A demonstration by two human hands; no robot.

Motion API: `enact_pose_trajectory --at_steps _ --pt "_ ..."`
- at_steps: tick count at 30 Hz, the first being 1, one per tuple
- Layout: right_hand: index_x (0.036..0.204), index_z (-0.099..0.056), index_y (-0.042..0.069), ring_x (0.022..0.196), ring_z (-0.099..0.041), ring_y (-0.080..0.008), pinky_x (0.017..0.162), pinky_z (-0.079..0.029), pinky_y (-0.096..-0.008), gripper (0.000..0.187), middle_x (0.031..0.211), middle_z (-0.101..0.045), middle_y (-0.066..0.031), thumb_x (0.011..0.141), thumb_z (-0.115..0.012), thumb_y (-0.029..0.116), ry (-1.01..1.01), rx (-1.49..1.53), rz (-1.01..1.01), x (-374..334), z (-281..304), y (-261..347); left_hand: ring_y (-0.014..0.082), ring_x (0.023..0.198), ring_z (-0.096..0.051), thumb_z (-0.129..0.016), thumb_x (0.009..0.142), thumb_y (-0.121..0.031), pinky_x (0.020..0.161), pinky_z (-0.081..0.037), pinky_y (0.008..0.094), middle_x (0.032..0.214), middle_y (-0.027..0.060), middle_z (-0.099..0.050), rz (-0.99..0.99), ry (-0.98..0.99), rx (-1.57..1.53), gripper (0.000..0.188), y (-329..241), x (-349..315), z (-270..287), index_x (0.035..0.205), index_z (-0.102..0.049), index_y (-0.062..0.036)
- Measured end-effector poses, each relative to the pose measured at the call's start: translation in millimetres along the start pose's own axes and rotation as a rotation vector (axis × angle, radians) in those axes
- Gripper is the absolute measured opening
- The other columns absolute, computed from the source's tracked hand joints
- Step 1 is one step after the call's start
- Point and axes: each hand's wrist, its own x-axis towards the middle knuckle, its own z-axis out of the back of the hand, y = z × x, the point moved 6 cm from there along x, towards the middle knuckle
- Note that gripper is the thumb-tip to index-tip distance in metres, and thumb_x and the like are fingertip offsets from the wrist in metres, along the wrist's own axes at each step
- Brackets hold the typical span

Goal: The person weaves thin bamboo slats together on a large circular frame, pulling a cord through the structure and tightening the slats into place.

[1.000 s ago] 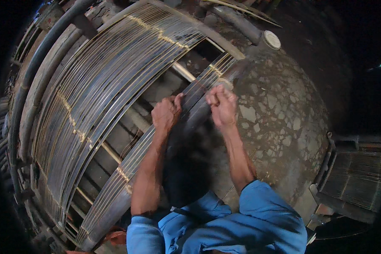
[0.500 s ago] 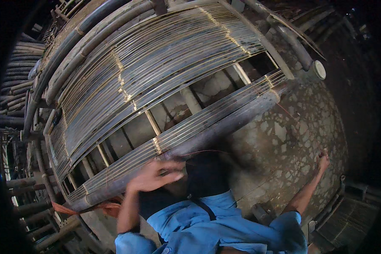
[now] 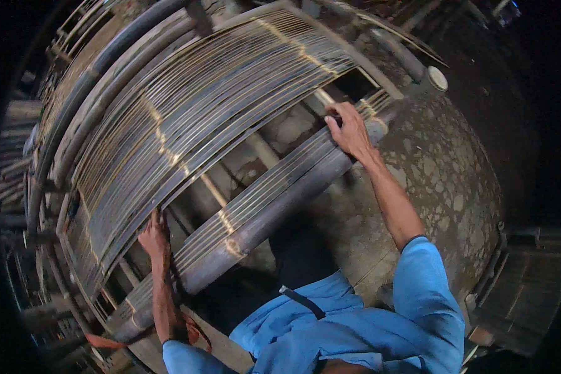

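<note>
A long bamboo slat bed [image 3: 224,93] stretches in front of me, its thin strips tied with pale lashings. My left hand [image 3: 155,235] is closed at the near edge of the main slats, its fingertips on the edge bamboo slat [image 3: 187,181]. Toward the right end, my right hand [image 3: 350,132] lies over the near band of slats [image 3: 280,174], beside a pale crosspiece [image 3: 323,96]. Its fingers are curled and the thumb is bent toward them; what they hold, if anything, is hidden. A thick bamboo pole [image 3: 262,227] runs along the bed's near edge.
Between the main slats and the near band is an open gap with crosspieces [image 3: 213,190] spanning it. Rough stony ground [image 3: 442,181] spreads to the right. An orange strap [image 3: 109,341] hangs at the lower left. Another slatted bamboo piece [image 3: 520,290] stands at the lower right.
My right hand has come in from far right to the bed's right end. My left hand has moved left and forward from the near pole to the main slats' edge. The view has shifted.
</note>
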Motion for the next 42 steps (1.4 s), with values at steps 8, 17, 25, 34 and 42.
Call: enact_pose_trajectory --at_steps 8,17,25,34,42 --pt "0.116 -0.066 0.007 0.105 -0.063 -0.0356 0.09 -0.051 -0.0446 0.031 0.109 -0.067 -0.0144 0.087 -0.075 0.015 0.036 0.012 0.277 21.7 -58.8 82.1 0.0292 0.086 -0.063 -0.072 0.089 -0.012 0.078 -0.051 0.0408 0.09 0.0107 -0.064 -0.211 -0.051 0.033 0.022 -19.0 -6.3 58.1 0.111 -0.072 -0.0092" --pt "0.115 -0.069 0.012 0.097 -0.064 -0.0267 0.082 -0.055 -0.0372 0.04 0.104 -0.066 -0.0088 0.078 -0.079 0.021 0.217 0.105 0.737 -30.3 -141.6 204.3 0.0318 0.087 -0.066 -0.077 0.083 -0.006 0.077 -0.053 0.0406 0.1 0.0137 -0.068 0.014 -0.001 -0.301 0.025 -31.8 -23.8 56.2 0.107 -0.072 -0.0056" --pt "0.092 -0.064 0.011 0.083 -0.062 -0.0218 0.064 -0.053 -0.0335 0.014 0.089 -0.061 -0.0029 0.078 -0.067 0.012 0.212 -0.113 0.88 -45.9 -171.6 204.6 0.0298 0.083 -0.065 -0.076 0.084 -0.007 0.073 -0.053 0.039 0.095 0.0113 -0.067 0.067 0.04 -0.348 0.023 -31.5 -30.1 58.0 0.107 -0.073 -0.0062" --pt "0.083 -0.064 0.013 0.079 -0.062 -0.0224 0.057 -0.052 -0.0355 0.011 0.083 -0.058 -0.0036 0.073 -0.068 0.013 0.366 0.285 0.936 -70.5 -177.0 240.1 0.029 0.077 -0.066 -0.074 0.087 -0.006 0.07 -0.053 0.0383 0.09 0.0123 -0.067 0.145 0.029 -0.55 0.018 -22.5 -38.5 51.4 0.105 -0.075 -0.0036" --pt "0.103 -0.071 0.007 0.095 -0.067 -0.0311 0.083 -0.056 -0.039 0.024 0.105 -0.071 -0.0115 0.083 -0.074 0.021 0.66 0.881 0.765 -127.1 -129.9 308.8 0.0283 0.073 -0.064 -0.077 0.087 -0.004 0.069 -0.051 0.035 0.085 0.0134 -0.065 0.211 0.181 -0.7 0.02 -23.9 -37.4 47.9 0.106 -0.074 0.0004"
